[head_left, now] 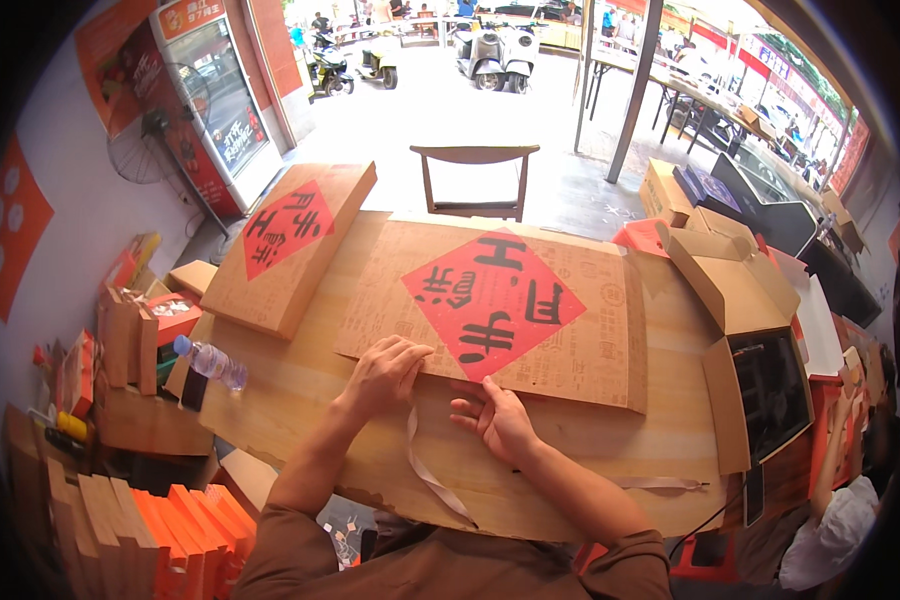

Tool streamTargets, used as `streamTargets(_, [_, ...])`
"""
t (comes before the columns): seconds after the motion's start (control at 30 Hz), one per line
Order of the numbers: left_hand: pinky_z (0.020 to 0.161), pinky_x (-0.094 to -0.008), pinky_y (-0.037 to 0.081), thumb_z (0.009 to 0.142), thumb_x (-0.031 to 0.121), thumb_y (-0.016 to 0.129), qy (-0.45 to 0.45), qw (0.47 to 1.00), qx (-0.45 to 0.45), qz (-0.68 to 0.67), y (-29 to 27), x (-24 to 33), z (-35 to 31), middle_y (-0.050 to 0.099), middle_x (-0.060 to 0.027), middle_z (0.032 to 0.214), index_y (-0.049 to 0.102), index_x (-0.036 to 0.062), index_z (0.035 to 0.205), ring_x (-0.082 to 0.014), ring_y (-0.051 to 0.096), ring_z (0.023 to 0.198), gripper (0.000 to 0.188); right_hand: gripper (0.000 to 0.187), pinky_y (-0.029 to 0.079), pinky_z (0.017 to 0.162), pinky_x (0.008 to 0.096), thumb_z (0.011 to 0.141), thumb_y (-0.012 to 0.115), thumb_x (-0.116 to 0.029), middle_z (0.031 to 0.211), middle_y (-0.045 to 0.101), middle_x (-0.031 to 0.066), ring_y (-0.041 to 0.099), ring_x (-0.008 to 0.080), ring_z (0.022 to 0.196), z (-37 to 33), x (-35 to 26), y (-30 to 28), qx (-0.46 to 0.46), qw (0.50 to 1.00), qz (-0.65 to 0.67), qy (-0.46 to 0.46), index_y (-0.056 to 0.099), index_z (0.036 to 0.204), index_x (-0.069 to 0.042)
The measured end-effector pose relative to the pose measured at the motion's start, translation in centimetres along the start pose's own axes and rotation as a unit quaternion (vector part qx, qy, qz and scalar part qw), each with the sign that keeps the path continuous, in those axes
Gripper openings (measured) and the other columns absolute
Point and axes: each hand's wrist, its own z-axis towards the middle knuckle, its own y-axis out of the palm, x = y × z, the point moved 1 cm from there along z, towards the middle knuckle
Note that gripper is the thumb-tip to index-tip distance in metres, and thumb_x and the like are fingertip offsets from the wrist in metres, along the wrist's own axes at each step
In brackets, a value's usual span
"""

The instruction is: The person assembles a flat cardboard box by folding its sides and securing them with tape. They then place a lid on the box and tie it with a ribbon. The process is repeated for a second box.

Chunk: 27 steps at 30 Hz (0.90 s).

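Note:
A flat brown cardboard box lies in front of me, with a red diamond label bearing black lettering on its top. At its near edge, my left hand is closed in a pinch. A pale flat ribbon hangs from beneath those fingers and runs down over the table toward me. To the right of it, my right hand is turned partly palm up, its fingers apart and its thumb tip at the box's near edge. Another pale ribbon lies near the table's right front.
A similar labelled box stands at the left of the wooden table, beside a water bottle. An opened carton is at right. Orange and brown boxes stack at lower left. A chair stands beyond; another person's arm shows far right.

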Motion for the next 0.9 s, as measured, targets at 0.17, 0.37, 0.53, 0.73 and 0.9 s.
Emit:
streamTargets(0.17, [0.087,-0.0398,0.055,0.075,0.004,0.072,0.066,0.997,0.027,0.038,-0.9,0.9,0.5,0.073,-0.0072,0.101,0.074,0.0079,0.105,-0.0270,0.068,0.100,0.031,0.040,0.060,0.094,0.0463,0.115,0.042,-0.033,0.138,0.065,0.0155,0.070,0.0237,0.103,0.2,0.4,-0.7,-0.007,0.999,0.036,-0.012,0.053,0.141,-0.005])
streamTargets(0.37, [0.074,-0.0398,0.054,0.074,0.002,0.069,0.028,0.976,0.211,-0.047,-1.8,1.2,-0.6,0.071,-0.0103,0.088,0.074,0.0069,0.094,-0.0283,0.069,0.084,0.021,0.035,0.058,0.097,0.0439,0.114,0.045,-0.032,0.129,0.071,0.0128,0.071,0.0249,0.106,0.1,-0.3,-0.5,-0.025,0.998,0.055,-0.024,0.060,0.135,-0.007])
streamTargets(0.53, [0.052,-0.0392,0.049,0.079,0.004,0.068,-0.052,0.973,0.139,-0.174,-2.2,-1.5,-3.9,0.066,-0.0130,0.069,0.071,0.0019,0.084,-0.0270,0.065,0.058,0.006,0.033,0.057,0.095,0.0435,0.114,0.046,-0.030,0.124,0.074,0.0090,0.073,0.0258,0.104,0.2,-1.1,-0.6,-0.056,0.995,0.065,-0.049,0.062,0.132,-0.008])
streamTargets(0.73, [0.053,-0.0368,0.051,0.091,0.008,0.067,-0.262,0.939,0.040,-0.219,2.7,-0.4,-3.4,0.068,-0.0117,0.067,0.070,-0.0014,0.081,-0.0203,0.067,0.057,0.014,0.033,0.057,0.095,0.0432,0.113,0.047,-0.030,0.128,0.074,0.0075,0.073,0.0257,0.102,0.2,-1.2,-0.7,-0.061,0.995,0.055,-0.054,0.063,0.133,-0.009])
streamTargets(0.9, [0.052,-0.0280,0.047,0.101,0.006,0.059,-0.306,0.793,0.038,-0.526,3.6,-0.2,-2.6,0.068,-0.0043,0.071,0.070,0.0014,0.080,-0.0100,0.061,0.057,0.024,0.033,0.057,0.094,0.0425,0.113,0.047,-0.030,0.129,0.074,0.0062,0.073,0.0248,0.101,-0.1,-1.4,0.0,-0.073,0.994,0.056,-0.054,0.063,0.134,-0.010])
